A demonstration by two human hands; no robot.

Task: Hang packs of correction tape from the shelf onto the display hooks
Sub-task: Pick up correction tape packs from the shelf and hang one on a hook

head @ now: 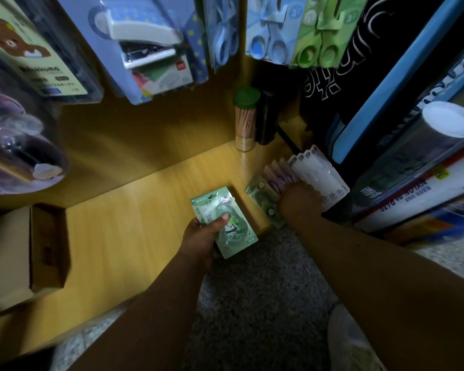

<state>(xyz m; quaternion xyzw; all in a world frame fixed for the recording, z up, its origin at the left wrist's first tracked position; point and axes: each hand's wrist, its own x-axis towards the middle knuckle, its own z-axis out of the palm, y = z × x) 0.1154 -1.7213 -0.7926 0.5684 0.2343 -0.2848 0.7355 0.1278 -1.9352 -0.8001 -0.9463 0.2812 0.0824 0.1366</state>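
Observation:
My left hand (202,238) grips a small stack of green correction tape packs (232,228) with a panda print, thumb on top, held just above the front edge of the wooden shelf (134,210). My right hand (300,200) reaches to the shelf's right end, where more packs stand in a row: green ones (263,199), purple ones (277,175) and white ones (315,170). Its fingers are hidden among the packs, so what they hold does not show.
Carded staplers (145,46) and scissors (268,33) hang on hooks above the shelf. A green-capped tube of sticks (245,119) stands at the shelf's back. A cardboard box (24,255) sits at the left. Rolls and wrapped boards (423,167) lean at the right.

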